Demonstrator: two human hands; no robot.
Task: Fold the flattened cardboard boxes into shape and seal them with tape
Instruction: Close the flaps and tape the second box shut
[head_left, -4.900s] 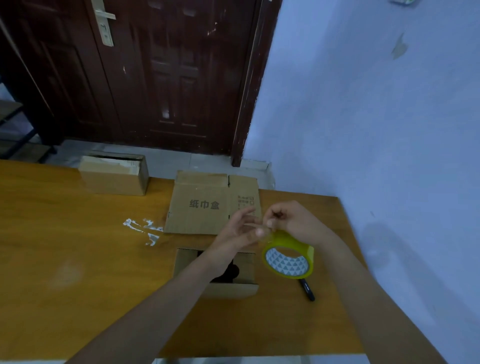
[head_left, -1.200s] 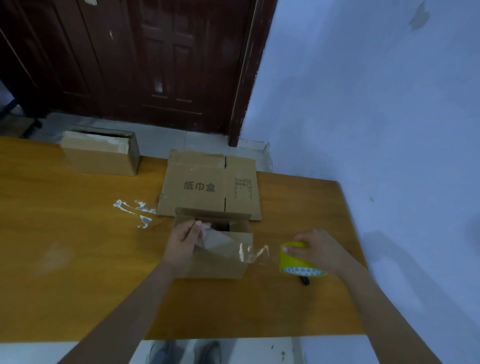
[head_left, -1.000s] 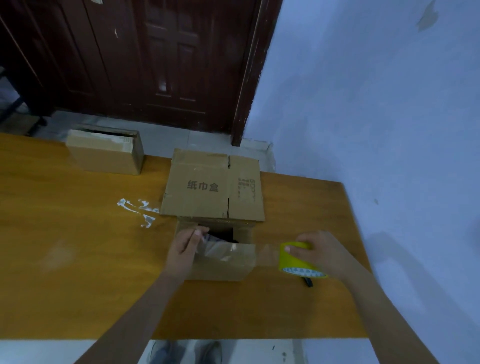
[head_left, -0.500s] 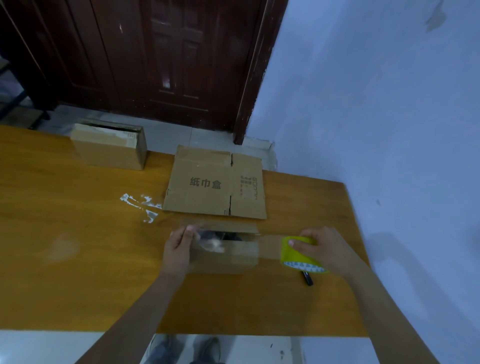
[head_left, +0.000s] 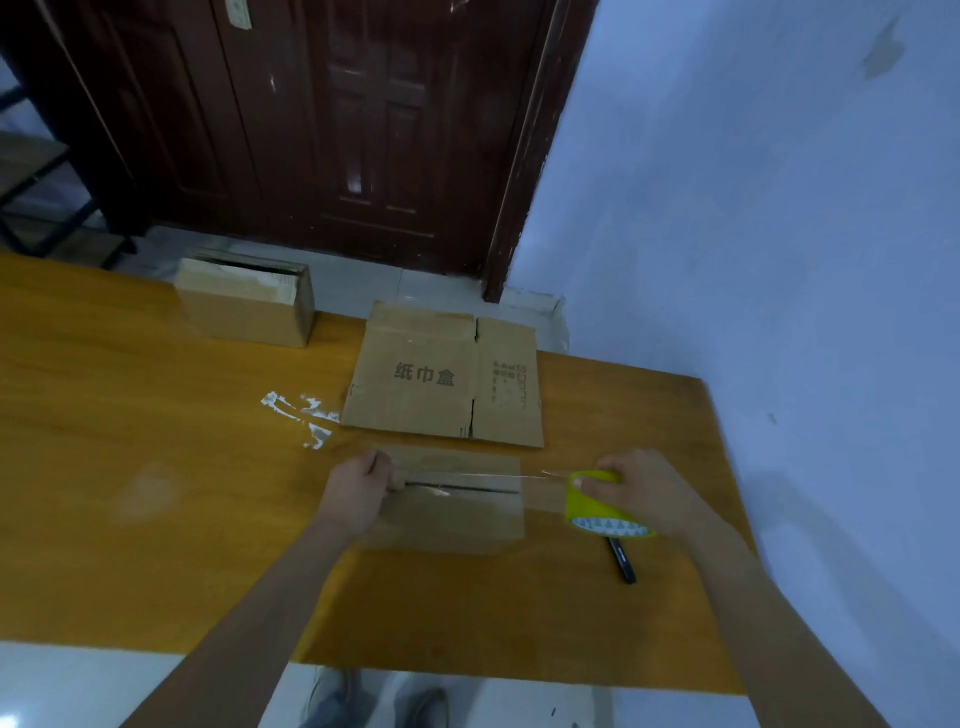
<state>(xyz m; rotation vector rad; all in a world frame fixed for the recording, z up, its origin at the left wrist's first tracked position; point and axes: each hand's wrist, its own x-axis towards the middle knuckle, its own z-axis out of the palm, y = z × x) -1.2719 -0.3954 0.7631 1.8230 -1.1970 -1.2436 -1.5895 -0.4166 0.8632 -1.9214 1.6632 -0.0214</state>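
Between the two hands, seen from the head camera, a folded cardboard box (head_left: 452, 501) sits on the wooden table (head_left: 156, 519), its top flaps nearly meeting along a dark seam. At the box's left end the left hand (head_left: 358, 491) keeps its grip pinched on the free end of a clear tape strip (head_left: 467, 475), fingers curled at the box's top edge. That strip runs taut above the seam to the yellow tape roll (head_left: 602, 506), just beyond the box's right end, where the right hand (head_left: 649, 491) has its grip closed round the roll, thumb on the yellow rim. Just below the roll and the right grip a black pen (head_left: 622, 561) lies on the table. Beyond both grips a flattened cardboard box (head_left: 447, 379) with printed characters lies flat, close behind the folded one. Far off to the left of the left grip stands a taped-up box (head_left: 247, 304) at the table's back edge, and white tape scraps (head_left: 304, 415) lie just past that hand.
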